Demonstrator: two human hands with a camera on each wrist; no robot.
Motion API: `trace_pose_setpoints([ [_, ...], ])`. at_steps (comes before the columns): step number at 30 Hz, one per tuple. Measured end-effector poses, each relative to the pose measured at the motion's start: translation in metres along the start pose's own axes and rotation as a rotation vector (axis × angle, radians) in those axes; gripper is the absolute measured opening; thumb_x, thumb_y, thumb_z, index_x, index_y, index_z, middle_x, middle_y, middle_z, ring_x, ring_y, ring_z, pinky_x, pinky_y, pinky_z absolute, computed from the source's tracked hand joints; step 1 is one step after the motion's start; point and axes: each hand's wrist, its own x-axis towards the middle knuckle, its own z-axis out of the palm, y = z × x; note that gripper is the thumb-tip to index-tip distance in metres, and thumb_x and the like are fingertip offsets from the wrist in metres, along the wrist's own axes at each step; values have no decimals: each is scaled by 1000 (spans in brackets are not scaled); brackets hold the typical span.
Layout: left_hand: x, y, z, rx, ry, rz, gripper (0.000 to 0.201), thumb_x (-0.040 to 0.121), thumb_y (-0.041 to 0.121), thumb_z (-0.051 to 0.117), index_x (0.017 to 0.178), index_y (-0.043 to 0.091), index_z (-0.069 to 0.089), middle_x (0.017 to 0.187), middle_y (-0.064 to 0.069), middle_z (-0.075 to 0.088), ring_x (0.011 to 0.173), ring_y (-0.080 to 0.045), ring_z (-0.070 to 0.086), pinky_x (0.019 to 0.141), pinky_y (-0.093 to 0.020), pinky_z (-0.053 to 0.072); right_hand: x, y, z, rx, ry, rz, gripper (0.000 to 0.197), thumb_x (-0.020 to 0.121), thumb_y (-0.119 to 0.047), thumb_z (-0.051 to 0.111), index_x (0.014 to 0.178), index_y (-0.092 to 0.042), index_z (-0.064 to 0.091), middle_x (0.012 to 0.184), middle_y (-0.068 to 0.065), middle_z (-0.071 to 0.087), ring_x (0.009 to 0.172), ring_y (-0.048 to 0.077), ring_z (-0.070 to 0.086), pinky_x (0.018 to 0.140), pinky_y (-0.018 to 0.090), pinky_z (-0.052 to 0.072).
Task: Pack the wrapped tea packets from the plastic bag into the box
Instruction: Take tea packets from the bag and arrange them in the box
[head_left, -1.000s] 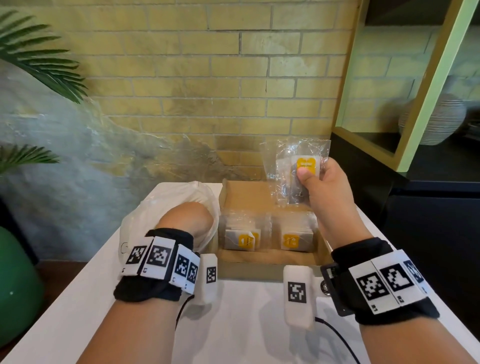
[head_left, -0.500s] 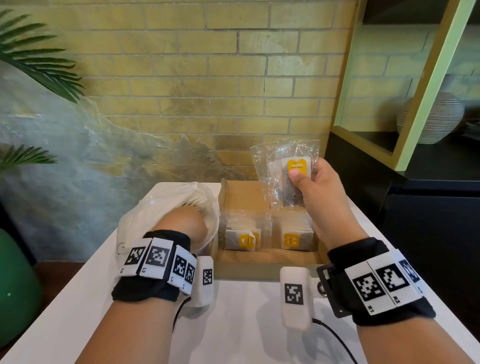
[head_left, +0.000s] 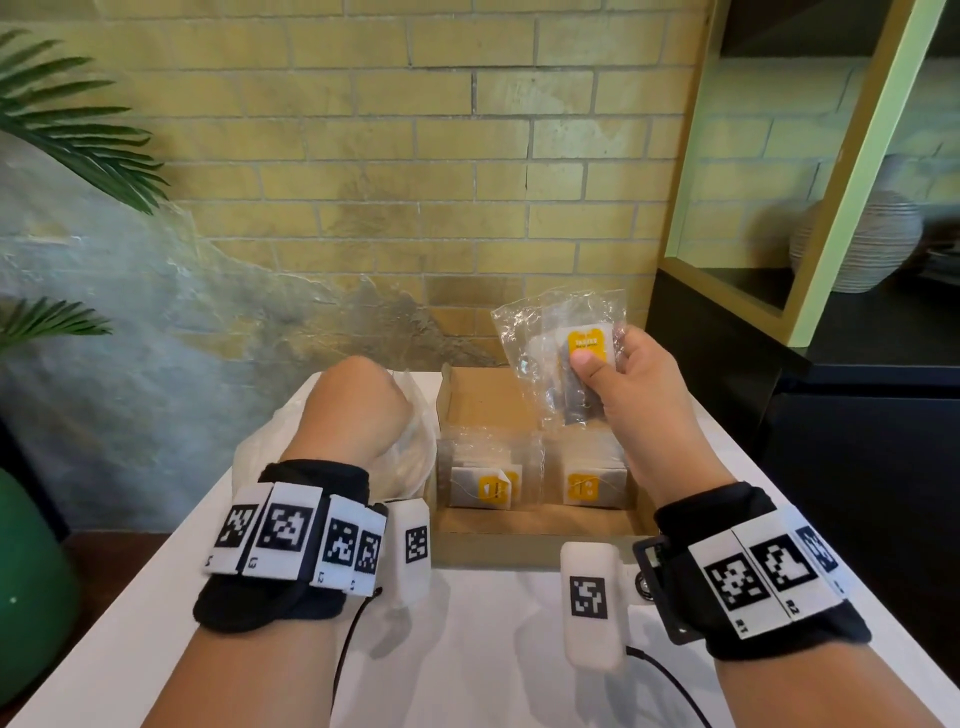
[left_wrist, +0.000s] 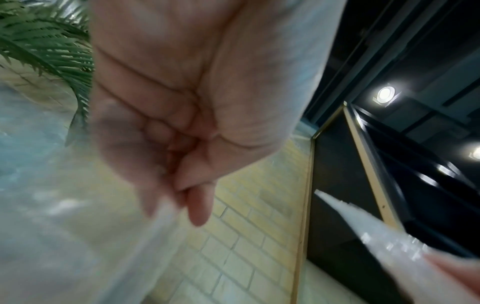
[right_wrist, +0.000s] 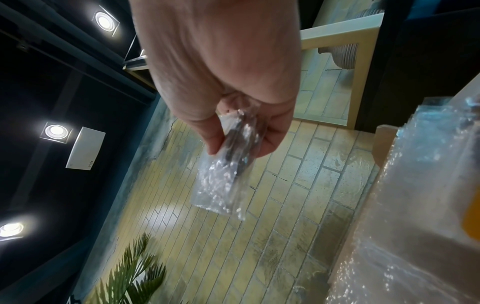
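risk: slipping of packet (head_left: 571, 358) from right hand (head_left: 631, 395), pinched only by thumb and fingers on slick, crinkled clear wrap with yellow tag. held right of centre, above box (head_left: 535, 525). left hand (head_left: 358, 410) inside bag (head_left: 410, 457); grip there hidden, cannot tell.

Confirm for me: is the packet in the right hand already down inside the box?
No: the right hand pinches the wrapped tea packet in the air above the cardboard box, clear of the packets standing inside.

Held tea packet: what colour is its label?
Yellow-orange label on the clear-wrapped tea packet, pinched in the right hand. Head view shows it best.
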Motion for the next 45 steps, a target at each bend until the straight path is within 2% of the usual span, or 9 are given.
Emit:
trace_pose_setpoints([
  [3,-13,11,-11,-307,124,87,17,86,8,57,75,16,67,65,1,58,52,-11,45,47,-23,33,0,0,-1,-15,-18,-17,14,92,-14,55,87,-26,59,91,6,69,88,23,68,81,44,57],
  [6,-19,21,-13,-500,132,187,25,80,0,62,74,24,62,74,11,60,54,-7,47,51,-19,39,-1,-1,-2,-12,-28,-13,14,92,-13,55,89,-26,58,92,4,69,87,21,68,79,40,58],
  [10,-20,28,-11,-628,121,239,32,78,-3,65,76,29,61,80,15,58,59,-3,49,50,-6,39,0,-3,-2,-12,-20,10,9,93,-15,54,90,-23,59,92,7,66,88,25,65,84,50,54],
  [20,-20,33,-2,-743,99,283,27,81,0,64,70,24,66,67,9,61,61,-4,54,60,-13,45,0,-5,-4,72,-17,-9,11,93,-16,53,88,-25,55,87,2,63,84,23,62,82,46,55],
  [25,-29,40,-6,-964,-145,263,11,82,17,61,82,23,71,78,2,69,76,-11,62,68,-20,50,1,-3,-3,46,62,-67,10,93,-18,53,91,-28,54,102,11,65,95,29,64,84,50,54],
  [27,-29,40,-8,-1053,-296,275,31,70,15,49,94,19,68,94,0,68,82,-11,61,68,-19,51,2,-4,-6,64,92,-104,15,94,-17,50,90,-32,51,98,2,64,94,22,64,81,42,56],
  [32,-28,40,-2,-867,-283,353,52,82,-21,42,109,17,65,97,8,68,81,2,67,76,-13,53,1,-4,-6,94,66,-119,15,94,-16,50,91,-30,51,97,1,63,94,22,64,83,44,55],
  [41,-28,40,-2,-1008,-339,267,49,81,-25,47,96,19,62,97,0,66,90,-7,66,81,-18,53,1,-1,0,141,-4,-48,19,93,-10,51,94,-29,55,99,5,67,96,25,65,89,52,52],
  [45,-29,40,2,-832,-151,261,19,81,2,68,80,22,69,83,-2,71,76,-11,65,78,-27,56,3,2,-1,108,3,-24,13,91,-11,55,91,-24,58,100,12,67,98,36,64,86,57,51],
])
